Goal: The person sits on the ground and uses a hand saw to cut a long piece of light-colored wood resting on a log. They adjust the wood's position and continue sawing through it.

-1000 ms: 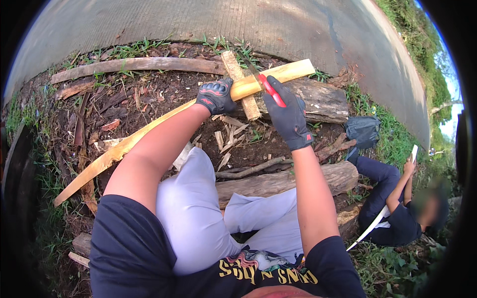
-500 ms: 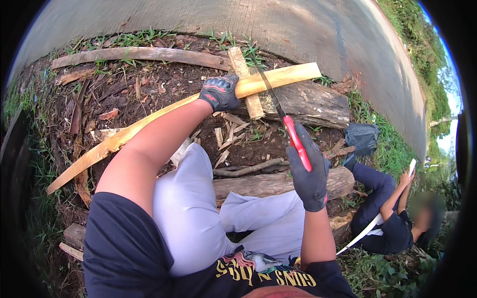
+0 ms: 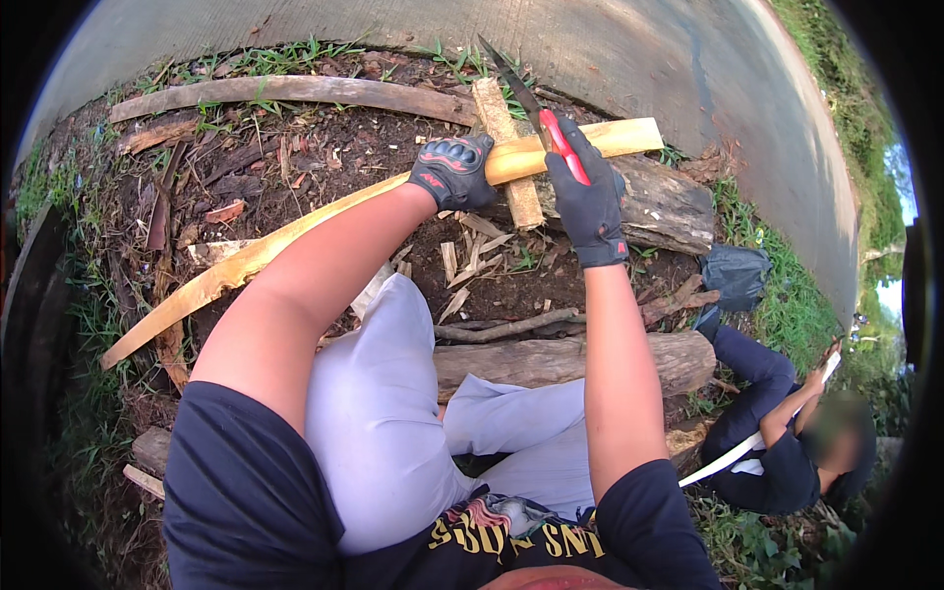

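A long pale wooden stave [image 3: 285, 236] runs from lower left up to the right, resting on a dark log [image 3: 669, 202] and a short pale block [image 3: 506, 147]. My left hand [image 3: 452, 172], in a black glove, grips the stave near its far end. My right hand [image 3: 588, 202], also gloved, holds a red-handled knife [image 3: 536, 113] with its dark blade raised up and to the left above the stave. Wood chips [image 3: 472, 256] lie on the dark soil beneath.
A thick log [image 3: 551, 359] lies across in front of my knees. A curved pale plank [image 3: 295, 90] lies at the back by a paved road [image 3: 639, 49]. At the right, another person [image 3: 787, 423] sits holding a white stick beside a black bag [image 3: 736, 275].
My right hand swung the knife down toward my right knee half a second ago and has now lifted it back up to the stave. The left hand has kept its grip.
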A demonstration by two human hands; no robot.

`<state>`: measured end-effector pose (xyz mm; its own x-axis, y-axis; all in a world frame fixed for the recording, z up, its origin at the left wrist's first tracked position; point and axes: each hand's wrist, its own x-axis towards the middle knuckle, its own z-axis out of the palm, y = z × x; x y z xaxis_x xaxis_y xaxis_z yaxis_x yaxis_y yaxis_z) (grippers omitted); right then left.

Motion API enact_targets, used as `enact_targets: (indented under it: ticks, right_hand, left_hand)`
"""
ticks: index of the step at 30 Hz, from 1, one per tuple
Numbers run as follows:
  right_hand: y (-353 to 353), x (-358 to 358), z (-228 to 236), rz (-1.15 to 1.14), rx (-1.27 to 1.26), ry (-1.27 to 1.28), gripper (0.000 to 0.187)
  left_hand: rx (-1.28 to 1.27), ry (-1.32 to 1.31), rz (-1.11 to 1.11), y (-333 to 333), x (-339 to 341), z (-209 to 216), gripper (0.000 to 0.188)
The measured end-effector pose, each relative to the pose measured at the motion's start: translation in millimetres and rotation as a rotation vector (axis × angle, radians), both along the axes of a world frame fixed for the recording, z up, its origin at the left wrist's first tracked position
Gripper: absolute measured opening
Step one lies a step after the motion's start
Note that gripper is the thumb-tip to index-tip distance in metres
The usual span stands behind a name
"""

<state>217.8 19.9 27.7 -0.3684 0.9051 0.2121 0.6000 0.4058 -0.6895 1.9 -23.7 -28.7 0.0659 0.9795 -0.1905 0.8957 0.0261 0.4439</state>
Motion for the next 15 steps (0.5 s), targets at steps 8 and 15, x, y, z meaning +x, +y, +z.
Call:
enact_targets:
  ticks: [8,15]
  right_hand:
    - [-190,116,106,-0.098,-0.212,-0.186,0.052]
    - [-165,101,91,-0.141,-0.262,-0.057,0.053]
  left_hand:
    - [0.013,-0.005,0.022,-2,-5,2,0.057]
    - [0.013,-0.025,0.036,-1,-7,-4,0.061]
